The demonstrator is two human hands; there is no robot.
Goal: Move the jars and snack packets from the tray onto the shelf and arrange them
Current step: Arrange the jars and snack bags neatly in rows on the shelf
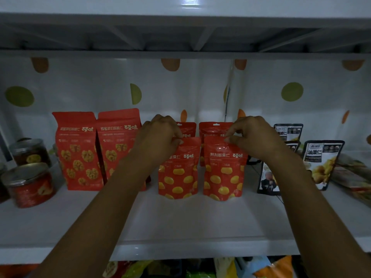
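shelf point(180, 227) white, flat | left chestnut pouch point(177, 173) red with yellow kernels, upright mid-shelf | right chestnut pouch point(222, 173) same, upright just beside it | two like pouches point(212, 128) upright behind | walnut bags point(78, 153) tall, red, upright, left | jars point(30, 183) red-labelled, far left | black pouches point(321, 163) standing, right

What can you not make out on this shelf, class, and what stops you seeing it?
Head view only:
- Rear red packets: lower parts hidden behind the left front packet and right front packet.
- Front packets' top edges: partly covered by the left hand and right hand pinching them.
- Black packet: partly behind the right forearm.
- Jars: labels too dim and blurred.
- Bags under the shelf: cut off by the bottom edge.
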